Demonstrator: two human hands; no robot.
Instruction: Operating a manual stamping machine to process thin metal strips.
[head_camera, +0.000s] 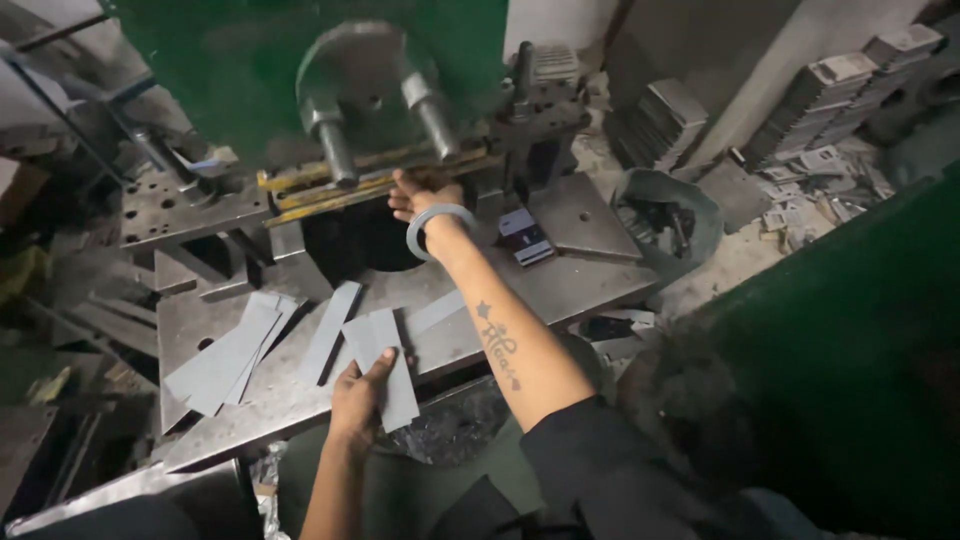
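Observation:
My left hand (360, 395) rests at the near edge of the grey steel press table (560, 285), thumb and fingers closed on flat grey metal strips (385, 350). My right hand (425, 195), with a grey bangle on the wrist, reaches forward into the press die area, fingertips under the yellowish die plates (330, 185) below two steel guide posts (435, 120). Whether the right hand holds anything is hidden by the die. More loose grey strips (235, 355) lie fanned on the table to the left.
The green press body (240, 60) rises behind the die. A dark round opening (355, 240) sits in the table. A small box (525, 235) lies right of my wrist. A grey bucket of parts (665, 215) and stacked stamped metal pieces (830, 90) stand at right.

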